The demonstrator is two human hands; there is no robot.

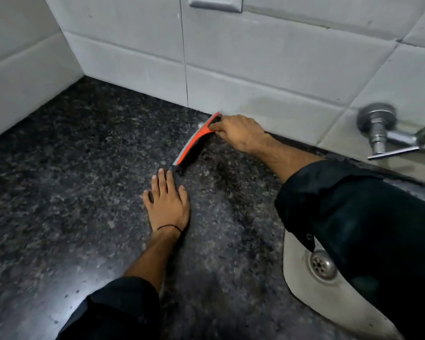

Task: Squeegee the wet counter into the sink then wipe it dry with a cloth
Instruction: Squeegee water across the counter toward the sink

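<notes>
An orange squeegee with a dark blade stands on edge on the dark speckled granite counter, close to the back wall. My right hand grips its handle at the far end, near the tiles. My left hand lies flat on the counter, fingers spread, its fingertips just short of the blade's near end. The white sink with its metal drain is at the lower right, partly hidden by my right dark sleeve. No cloth is in view.
White tiled walls close off the counter at the back and left, meeting in a corner. A metal tap sticks out of the wall at the right above the sink. A wall socket plate is at the top edge.
</notes>
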